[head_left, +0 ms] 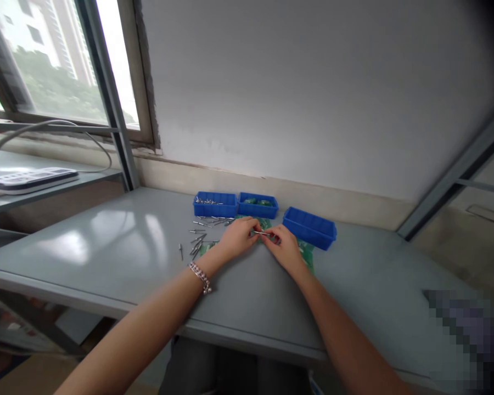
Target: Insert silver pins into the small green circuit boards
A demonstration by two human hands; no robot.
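Observation:
My left hand [242, 235] and my right hand [283, 241] meet above the grey table, fingertips pinched. Between them lies a thin silver blind rivet [262, 233], gripped from both ends. Several more blind rivets [196, 244] are scattered on the table to the left of my left hand. Green plastic bags [307, 255] lie beside my right wrist, and more green plastic shows behind and under my hands, partly hidden. A beaded bracelet [200, 277] circles my left wrist.
Behind my hands, a blue bin [215, 204] contains loose metal pieces, and another blue bin [257, 205] contains green packets. A third blue bin [309, 227] stands to the right. A white device [31, 180] rests on the left shelf. Metal posts flank the table [119, 249].

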